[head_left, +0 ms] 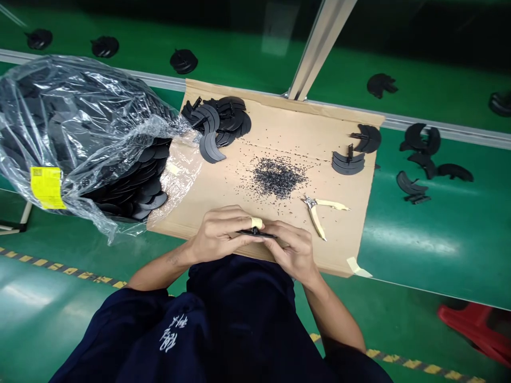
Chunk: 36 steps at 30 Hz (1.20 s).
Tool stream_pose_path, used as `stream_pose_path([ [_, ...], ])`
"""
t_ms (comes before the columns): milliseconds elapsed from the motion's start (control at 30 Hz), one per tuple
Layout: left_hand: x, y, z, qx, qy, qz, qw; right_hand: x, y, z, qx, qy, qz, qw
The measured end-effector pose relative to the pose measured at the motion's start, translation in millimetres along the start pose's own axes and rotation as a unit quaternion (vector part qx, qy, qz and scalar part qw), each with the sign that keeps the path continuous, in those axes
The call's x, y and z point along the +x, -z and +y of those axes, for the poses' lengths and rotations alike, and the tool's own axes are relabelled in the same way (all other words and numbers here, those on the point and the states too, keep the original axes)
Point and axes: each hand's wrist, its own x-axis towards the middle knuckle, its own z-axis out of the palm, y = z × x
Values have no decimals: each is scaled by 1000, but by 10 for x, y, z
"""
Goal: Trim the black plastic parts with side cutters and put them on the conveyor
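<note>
Between my two hands, close to my body at the cardboard's front edge, is a thin black plastic part (257, 233) seen nearly edge-on. My left hand (223, 230) grips its left end, with pale yellow tape wrapped round one finger. My right hand (290, 246) pinches the other end. Just beyond my hands a heap of tiny black plastic bits (279, 176) lies on the cardboard sheet (343, 223). Right of the heap rest side cutters (317, 213) with pale handles, spread apart and touched by neither hand.
A clear plastic bag (91, 133) full of black curved parts lies at left, its mouth toward the cardboard. A pile of curved parts (223, 119) sits at the back left. More curved parts (348, 161) lie at right. A metal post (319, 50) rises behind. A red stool (475, 327) stands lower right.
</note>
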Motion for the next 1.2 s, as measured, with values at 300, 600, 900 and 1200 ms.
stream_pose_path([
  [300, -7, 45, -22, -199, 114, -82, 970, -27, -9, 41, 93, -104, 49, 989],
  [600, -54, -79, -58, -163, 113, -57, 978, -51, 97, 22, 27, -111, 4, 993],
  [900, -84, -41, -152, -49, 74, 30, 996, -287, 932, 507, -438, -114, -38, 891],
  [1200, -24, 1, -132, -37, 49, 31, 998, -8, 799, 78, -280, -39, -96, 954],
])
